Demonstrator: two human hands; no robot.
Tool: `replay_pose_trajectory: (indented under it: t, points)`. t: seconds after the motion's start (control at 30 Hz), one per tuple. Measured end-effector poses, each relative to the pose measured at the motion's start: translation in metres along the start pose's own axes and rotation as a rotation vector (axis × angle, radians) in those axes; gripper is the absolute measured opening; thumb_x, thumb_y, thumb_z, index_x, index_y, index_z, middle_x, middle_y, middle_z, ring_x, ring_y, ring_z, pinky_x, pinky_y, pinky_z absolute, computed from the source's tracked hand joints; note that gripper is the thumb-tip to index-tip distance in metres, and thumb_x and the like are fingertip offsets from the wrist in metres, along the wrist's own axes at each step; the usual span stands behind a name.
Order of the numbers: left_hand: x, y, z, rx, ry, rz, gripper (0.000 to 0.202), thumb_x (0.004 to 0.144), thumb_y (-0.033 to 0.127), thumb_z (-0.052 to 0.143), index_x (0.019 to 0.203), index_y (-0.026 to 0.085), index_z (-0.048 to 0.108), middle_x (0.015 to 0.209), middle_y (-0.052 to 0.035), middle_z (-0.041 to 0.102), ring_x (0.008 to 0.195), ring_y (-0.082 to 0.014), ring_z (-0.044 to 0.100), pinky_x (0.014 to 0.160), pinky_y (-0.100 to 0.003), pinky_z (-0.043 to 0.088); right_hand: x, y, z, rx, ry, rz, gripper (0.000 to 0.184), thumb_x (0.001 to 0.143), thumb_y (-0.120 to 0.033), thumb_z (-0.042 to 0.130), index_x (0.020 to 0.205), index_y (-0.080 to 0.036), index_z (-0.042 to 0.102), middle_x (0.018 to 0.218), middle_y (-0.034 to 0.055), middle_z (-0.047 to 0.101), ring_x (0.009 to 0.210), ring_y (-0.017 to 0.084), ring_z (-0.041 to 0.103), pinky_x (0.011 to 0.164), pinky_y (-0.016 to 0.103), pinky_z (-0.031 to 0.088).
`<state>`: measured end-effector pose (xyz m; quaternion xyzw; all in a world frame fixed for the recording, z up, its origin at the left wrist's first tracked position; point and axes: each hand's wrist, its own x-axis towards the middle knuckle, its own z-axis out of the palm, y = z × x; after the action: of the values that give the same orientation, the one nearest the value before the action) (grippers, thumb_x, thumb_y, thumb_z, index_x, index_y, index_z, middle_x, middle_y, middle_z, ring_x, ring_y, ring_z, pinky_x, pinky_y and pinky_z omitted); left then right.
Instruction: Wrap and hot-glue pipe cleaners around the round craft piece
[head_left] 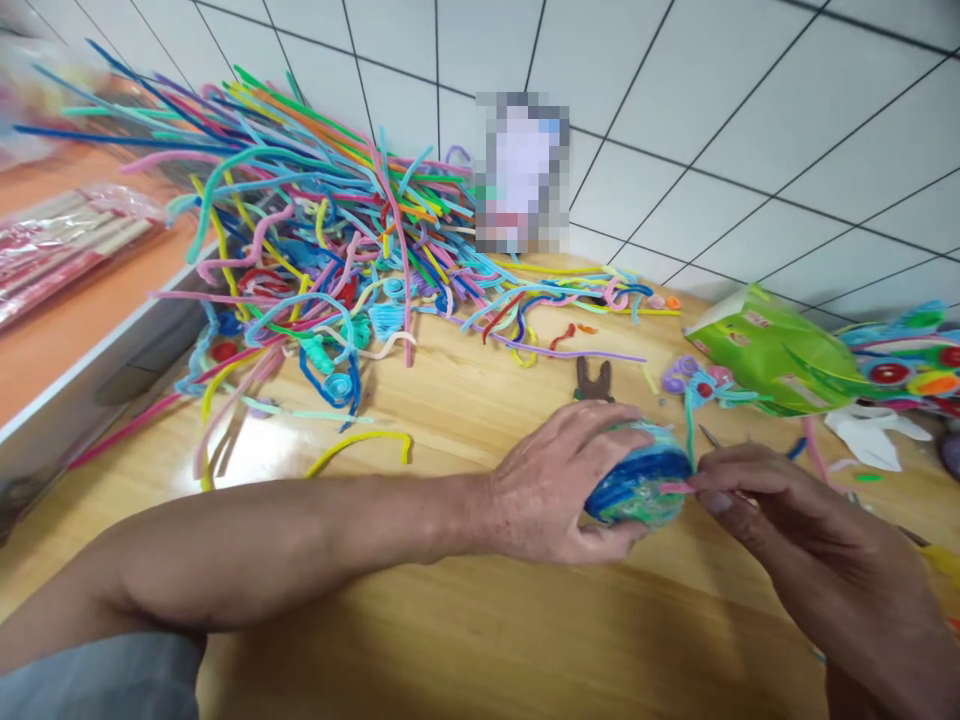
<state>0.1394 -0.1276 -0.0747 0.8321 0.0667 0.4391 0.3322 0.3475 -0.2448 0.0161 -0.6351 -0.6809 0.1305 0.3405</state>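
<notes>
My left hand (555, 485) wraps round a ball (641, 475) covered in blue, green and light-blue strands, held just above the wooden table. From the right, my right hand (795, 530) pinches a short pink pipe cleaner (676, 488) between thumb and fingertips. The pink piece lies against the right side of the ball; whether it is fixed there I cannot tell. Close beyond the ball sits a small dark brown forked piece (594, 380). A light-green pipe cleaner (690, 425) stands near my right fingertips.
A large tangle of coloured pipe cleaners (322, 230) fills the back left. Along the back right lies a green plastic packet (776, 350), with white tissue (874, 438) beside it. A phone-like blurred object (523, 170) leans on the tiled wall (637, 80).
</notes>
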Motion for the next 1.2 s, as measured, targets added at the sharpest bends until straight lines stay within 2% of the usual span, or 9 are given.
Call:
replay_pose_trajectory:
  t: [0.17, 0.37, 0.5, 0.63, 0.8, 0.97, 1.03, 1.2]
  points:
    - [0.001, -0.002, -0.002, -0.011, 0.007, -0.015, 0.066, 0.097, 0.041, 0.072, 0.152, 0.018, 0.043, 0.152, -0.0234, 0.06, 0.15, -0.0349, 0.058, 0.124, -0.055, 0.053, 0.0, -0.001, 0.002, 0.041, -0.002, 0.031, 0.014, 0.1, -0.026, 0.072, 0.104, -0.038, 0.078, 0.093, -0.0034, 0.077, 0.086, 0.013, 0.073, 0.08, 0.02, 0.059]
    - [0.003, -0.006, -0.001, -0.01, 0.022, 0.043, 0.065, 0.099, 0.04, 0.071, 0.152, 0.017, 0.043, 0.15, -0.0248, 0.06, 0.15, -0.0366, 0.057, 0.124, -0.057, 0.053, 0.003, -0.016, 0.002, 0.067, 0.046, 0.03, 0.014, 0.097, -0.024, 0.076, 0.101, -0.037, 0.078, 0.088, -0.0032, 0.072, 0.082, 0.014, 0.069, 0.077, 0.022, 0.059]
    - [0.002, -0.008, 0.001, -0.014, 0.034, 0.044, 0.064, 0.099, 0.039, 0.07, 0.152, 0.016, 0.043, 0.149, -0.0248, 0.06, 0.151, -0.037, 0.056, 0.125, -0.058, 0.052, 0.009, -0.024, 0.0, 0.011, 0.042, -0.002, 0.014, 0.098, -0.024, 0.075, 0.104, -0.037, 0.078, 0.091, -0.0032, 0.072, 0.084, 0.014, 0.07, 0.077, 0.022, 0.058]
    - [0.001, -0.008, 0.001, 0.002, 0.018, 0.045, 0.068, 0.099, 0.042, 0.07, 0.155, 0.018, 0.04, 0.152, -0.0241, 0.058, 0.152, -0.0371, 0.055, 0.125, -0.059, 0.052, 0.015, -0.021, 0.0, -0.053, 0.022, -0.039, 0.011, 0.1, -0.025, 0.073, 0.102, -0.035, 0.077, 0.095, -0.0036, 0.074, 0.088, 0.012, 0.071, 0.08, 0.022, 0.057]
    - [0.001, -0.008, -0.001, -0.033, -0.04, 0.008, 0.072, 0.098, 0.04, 0.07, 0.158, 0.02, 0.037, 0.157, -0.0236, 0.055, 0.155, -0.0367, 0.052, 0.128, -0.061, 0.048, 0.015, -0.013, -0.002, -0.109, -0.01, -0.102, 0.015, 0.099, -0.022, 0.072, 0.103, -0.035, 0.077, 0.094, -0.0027, 0.076, 0.084, 0.014, 0.074, 0.074, 0.024, 0.059]
    - [0.003, -0.007, -0.005, -0.044, -0.087, -0.009, 0.078, 0.095, 0.037, 0.074, 0.161, 0.023, 0.034, 0.162, -0.0236, 0.052, 0.158, -0.0382, 0.049, 0.127, -0.064, 0.047, 0.012, -0.012, -0.005, -0.157, 0.002, -0.072, 0.017, 0.099, -0.021, 0.071, 0.102, -0.036, 0.078, 0.098, 0.0012, 0.076, 0.088, 0.018, 0.075, 0.058, 0.023, 0.057]
    - [0.003, -0.007, -0.007, -0.044, -0.097, -0.013, 0.08, 0.094, 0.034, 0.074, 0.162, 0.024, 0.033, 0.162, -0.0223, 0.053, 0.158, -0.0377, 0.048, 0.128, -0.063, 0.046, 0.012, -0.012, -0.005, -0.172, 0.012, -0.088, 0.016, 0.1, -0.022, 0.07, 0.102, -0.035, 0.078, 0.098, 0.0012, 0.076, 0.088, 0.017, 0.075, 0.059, 0.022, 0.058]
    - [0.003, -0.005, -0.008, -0.057, -0.121, -0.033, 0.08, 0.094, 0.034, 0.074, 0.162, 0.022, 0.034, 0.164, -0.023, 0.051, 0.159, -0.0386, 0.047, 0.13, -0.064, 0.043, 0.012, -0.012, -0.004, -0.201, -0.007, -0.138, 0.014, 0.101, -0.021, 0.07, 0.106, -0.032, 0.078, 0.099, 0.0011, 0.077, 0.09, 0.016, 0.076, 0.075, 0.023, 0.061]
